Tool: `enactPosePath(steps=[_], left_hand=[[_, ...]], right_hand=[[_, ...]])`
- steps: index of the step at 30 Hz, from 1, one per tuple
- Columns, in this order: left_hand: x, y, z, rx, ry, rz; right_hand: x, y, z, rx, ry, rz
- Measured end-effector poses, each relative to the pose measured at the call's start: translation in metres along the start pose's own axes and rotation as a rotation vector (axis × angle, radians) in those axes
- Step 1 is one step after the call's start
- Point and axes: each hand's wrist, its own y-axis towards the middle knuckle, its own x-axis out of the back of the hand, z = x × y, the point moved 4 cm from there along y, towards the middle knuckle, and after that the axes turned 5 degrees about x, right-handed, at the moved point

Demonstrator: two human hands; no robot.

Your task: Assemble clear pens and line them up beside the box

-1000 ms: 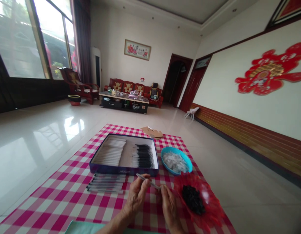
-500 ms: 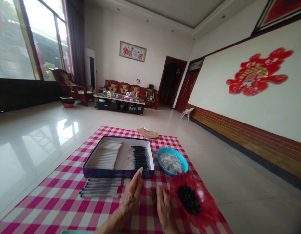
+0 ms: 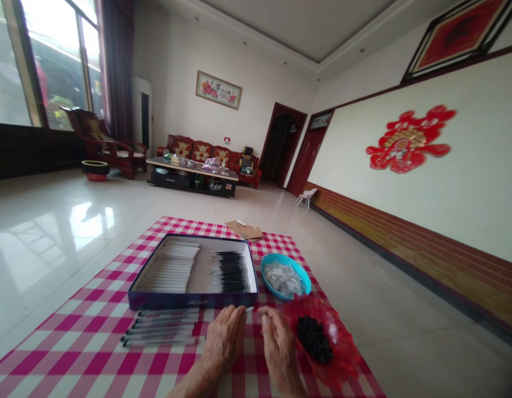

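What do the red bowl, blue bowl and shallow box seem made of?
Red bowl: glossy, translucent, likely plastic, as light shows through its edge; glass possible.
Blue bowl: probably plastic, smooth and evenly coloured.
Shallow box: smooth, perhaps cardboard, with thin walls.

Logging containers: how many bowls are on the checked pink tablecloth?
2: a turquoise plastic bowl of whitish pieces, right of the shallow dark-blue box; a red petal-edged bowl of black pieces, beside the right hand. No others show.

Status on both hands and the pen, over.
Left hand gripping pen, tip showing. Right hand apart from it, grip unclear. Red bowl close beside right hand.
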Motion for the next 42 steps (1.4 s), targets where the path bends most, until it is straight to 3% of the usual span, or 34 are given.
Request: enactPosePath(steps=[4, 6, 10, 16, 24, 28, 32, 36, 42], left_hand=[[-0.001, -0.001, -0.001, -0.011, 0.007, 0.037], [-0.001, -0.001, -0.002, -0.029, 0.008, 0.052], [0.0, -0.001, -0.008, -0.07, 0.024, 0.103], [0.001, 0.001, -0.014, -0.064, 0.052, 0.191], [-0.002, -0.001, -0.015, -0.1, 0.075, 0.281], [0.001, 0.0, -0.016, -0.086, 0.045, 0.258], [0.002, 0.0, -0.016, -0.066, 0.026, 0.255], [0.006, 0.001, -0.016, -0.052, -0.029, 0.194], [0.012, 0.001, -0.013, -0.047, -0.094, 0.095]], right_hand=[[0.021, 0.054, 0.003, 0.173, -0.235, 0.079], [0.026, 0.083, -0.01, 0.206, -0.455, 0.175], [0.022, 0.122, -0.046, 0.194, -0.553, 0.271], [0.0, 0.133, -0.074, 0.16, -0.638, 0.394], [-0.004, 0.137, -0.078, 0.117, -0.675, 0.35], [0.006, 0.131, -0.056, 0.147, -0.619, 0.255], [0.013, 0.1, -0.013, 0.17, -0.453, 0.186], [0.008, 0.047, 0.012, -0.19, 0.164, 0.108], [-0.002, -0.001, -0.007, -0.395, 0.501, -0.033]])
